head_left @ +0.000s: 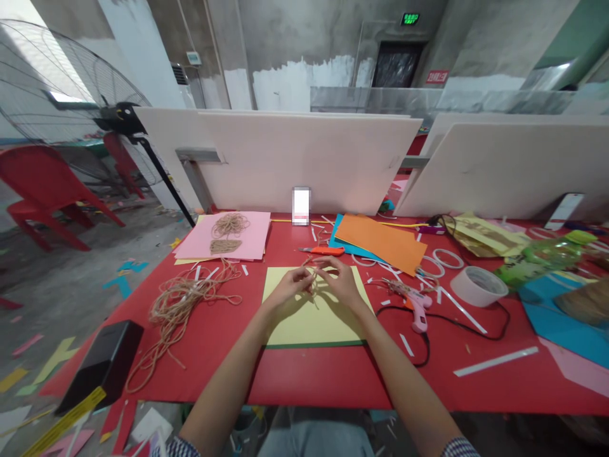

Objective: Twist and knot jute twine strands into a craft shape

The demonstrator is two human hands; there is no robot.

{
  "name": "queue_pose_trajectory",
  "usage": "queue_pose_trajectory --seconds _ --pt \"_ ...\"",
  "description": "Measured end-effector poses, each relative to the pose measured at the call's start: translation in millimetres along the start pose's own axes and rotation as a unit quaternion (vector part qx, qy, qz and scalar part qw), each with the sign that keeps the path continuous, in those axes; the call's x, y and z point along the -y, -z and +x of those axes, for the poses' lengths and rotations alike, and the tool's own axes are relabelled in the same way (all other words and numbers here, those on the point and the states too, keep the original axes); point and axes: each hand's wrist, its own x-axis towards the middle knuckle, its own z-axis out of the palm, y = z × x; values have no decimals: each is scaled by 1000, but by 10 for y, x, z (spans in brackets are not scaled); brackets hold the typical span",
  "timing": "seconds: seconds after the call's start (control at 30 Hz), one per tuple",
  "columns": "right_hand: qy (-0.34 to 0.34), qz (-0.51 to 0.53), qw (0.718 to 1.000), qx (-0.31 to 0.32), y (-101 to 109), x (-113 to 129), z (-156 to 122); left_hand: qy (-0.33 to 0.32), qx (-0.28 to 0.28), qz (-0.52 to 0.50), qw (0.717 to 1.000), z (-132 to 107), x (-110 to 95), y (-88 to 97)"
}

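My left hand (291, 285) and my right hand (339, 280) meet over a pale yellow sheet of paper (309, 320) on the red table (333, 374). Both hands have their fingers pinched on a short piece of tan jute twine (314, 284) held between them. An orange-handled craft knife (322, 251) lies just beyond my hands. A loose tangle of the same twine (183, 301) lies to the left. Two coiled twine shapes (228, 231) rest on a pink sheet (233, 236).
A pink glue gun (419, 308) with a black cord lies right of the yellow sheet. Tape rolls (478, 285), orange paper (380, 241), blue paper, a green bottle (542, 257) and white strips lie at the right. A black box (102, 371) sits at the left corner. White boards stand behind.
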Motion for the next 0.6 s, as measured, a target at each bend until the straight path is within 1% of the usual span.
queue_pose_trajectory --seconds 0.13,0.23,0.3,0.4,0.6 --pt "-7 28 999 34 -23 -6 5 17 5 -22 1000 -32 -34 -8" --pt "-12 20 1000 17 -26 -24 5 6 0 -38 999 -28 -30 -3" --pt "-8 14 1000 0 -20 -37 6 -9 -15 -48 999 -18 -28 3" --pt "1 8 1000 -8 -12 -47 7 -21 -26 -48 998 -8 -35 15" --pt "1 6 1000 18 -43 -10 -6 -6 16 -7 1000 -16 -58 14"
